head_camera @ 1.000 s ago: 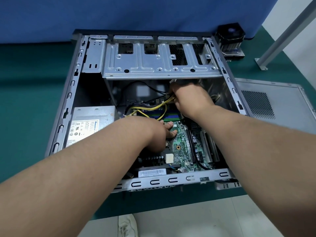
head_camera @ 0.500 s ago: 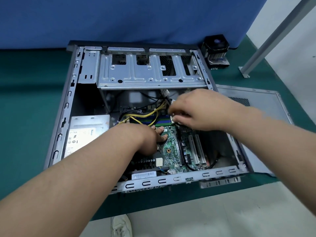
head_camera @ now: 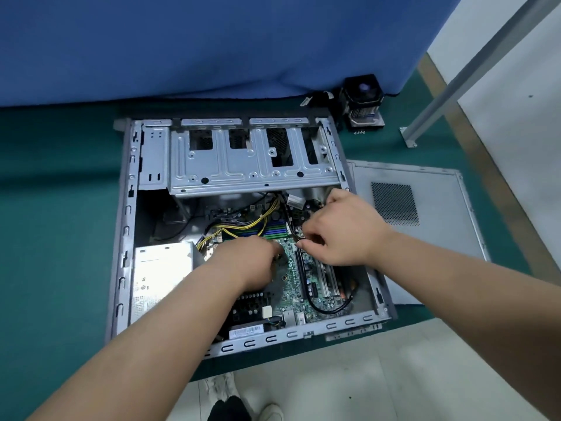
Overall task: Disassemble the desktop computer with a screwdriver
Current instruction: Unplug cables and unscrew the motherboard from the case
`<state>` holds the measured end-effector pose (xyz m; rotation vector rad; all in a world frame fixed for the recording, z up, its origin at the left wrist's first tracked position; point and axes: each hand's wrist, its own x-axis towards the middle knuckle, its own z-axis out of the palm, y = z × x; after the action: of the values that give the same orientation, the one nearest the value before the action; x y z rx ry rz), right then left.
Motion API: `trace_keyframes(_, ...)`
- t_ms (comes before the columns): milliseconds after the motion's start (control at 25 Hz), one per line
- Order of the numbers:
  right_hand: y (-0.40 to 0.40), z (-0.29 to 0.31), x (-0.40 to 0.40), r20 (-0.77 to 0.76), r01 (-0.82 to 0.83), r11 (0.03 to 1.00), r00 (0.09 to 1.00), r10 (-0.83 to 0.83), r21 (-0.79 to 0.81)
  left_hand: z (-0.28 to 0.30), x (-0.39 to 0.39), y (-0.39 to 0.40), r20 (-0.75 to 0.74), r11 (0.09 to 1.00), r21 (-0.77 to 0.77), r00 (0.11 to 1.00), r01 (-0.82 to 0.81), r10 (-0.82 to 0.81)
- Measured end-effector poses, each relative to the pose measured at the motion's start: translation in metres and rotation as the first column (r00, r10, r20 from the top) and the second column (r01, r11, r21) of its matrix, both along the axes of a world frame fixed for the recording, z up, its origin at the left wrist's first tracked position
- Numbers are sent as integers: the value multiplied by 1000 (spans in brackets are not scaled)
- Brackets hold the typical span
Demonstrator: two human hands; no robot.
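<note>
Opened grey metal desktop computer case (head_camera: pixel 127 226) lying on green mat (head_camera: pixel 54 208), my left hand (head_camera: pixel 246 259) palm-down on green motherboard (head_camera: pixel 288 268), my right hand (head_camera: pixel 343 229) pinching a thin black cable (head_camera: pixel 293 230) above it

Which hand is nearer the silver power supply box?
Left. The left hand rests on the motherboard just right of the power supply; the right hand works farther right.

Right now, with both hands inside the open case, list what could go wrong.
1. The right hand pinches a dark cable low over the motherboard; a hard tug may strain its connector.
2. The left hand rests on the board; bare fingers might bend parts or pass static.
</note>
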<state>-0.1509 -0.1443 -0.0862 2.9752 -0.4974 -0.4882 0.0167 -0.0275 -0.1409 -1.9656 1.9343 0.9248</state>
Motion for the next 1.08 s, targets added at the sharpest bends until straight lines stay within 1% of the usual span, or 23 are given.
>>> trace_keyframes(80,0,2,1,-16,12,1000,1000,-12,3,11,-4,5,69,983,-185,998,7,6)
trace_keyframes(160,0,0,2,-13,25,1000,1000,-25,-1,22,-3,11,129,928,-370,991,34,15)
trace_keyframes(200,0,-1,2,-1,34,999,999,-34,-1,26,2,13,171,910,-414,984,34,41)
trace_keyframes(240,0,-1,3,7,42,999,999,-42,-1,30,8,14,219,913,-409,972,10,87)
trace_keyframes(320,-2,-2,4,23,52,999,998,-52,-2,34,20,11,312,957,-284,937,-64,156)
trace_keyframes(400,-4,-3,4,39,65,998,997,-65,7,34,25,3,375,986,-153,919,-66,120)
trace_keyframes(600,-8,-10,3,89,79,997,993,-81,27,29,25,-8,396,999,5,917,34,-33)
trace_keyframes(640,-8,-9,3,99,80,996,992,-83,32,30,26,-7,395,999,16,917,51,-53)
trace_keyframes(720,-8,-8,3,118,77,996,990,-81,36,33,30,-1,369,997,-18,927,79,-67)
trace_keyframes(760,-7,-8,3,128,73,997,989,-77,35,37,34,3,355,995,-54,933,81,-56)
trace_keyframes(840,-8,-6,3,137,64,997,988,-69,40,48,47,14,329,987,-156,944,40,14)
trace_keyframes(920,-7,-7,2,144,56,997,988,-63,49,57,62,28,267,958,-283,955,-51,130)
trace_keyframes(1000,-7,-7,1,159,48,998,986,-54,44,62,72,42,177,905,-390,952,-167,252)
trace_keyframes(1080,-7,-8,1,161,47,998,985,-55,52,66,74,52,42,849,-413,924,-331,381)
